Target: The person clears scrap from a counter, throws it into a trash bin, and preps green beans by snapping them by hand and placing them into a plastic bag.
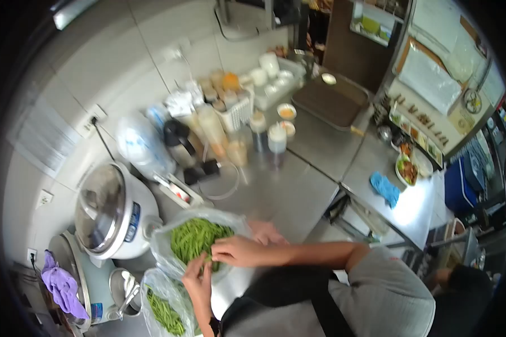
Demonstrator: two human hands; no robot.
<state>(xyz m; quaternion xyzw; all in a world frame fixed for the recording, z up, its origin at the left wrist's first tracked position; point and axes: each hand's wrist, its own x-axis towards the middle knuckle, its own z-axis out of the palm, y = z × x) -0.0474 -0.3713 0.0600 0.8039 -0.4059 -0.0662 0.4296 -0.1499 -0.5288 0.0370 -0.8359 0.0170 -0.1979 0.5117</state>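
Left hand, right hand: pinching 1 green piece | 1 greens bag beneath both | second greens bag beside left

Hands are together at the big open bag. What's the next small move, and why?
Probably snap the green stem: the left hand and right hand seem to pinch it between them, at the edge of the loose greens. Blur hides the exact grip.
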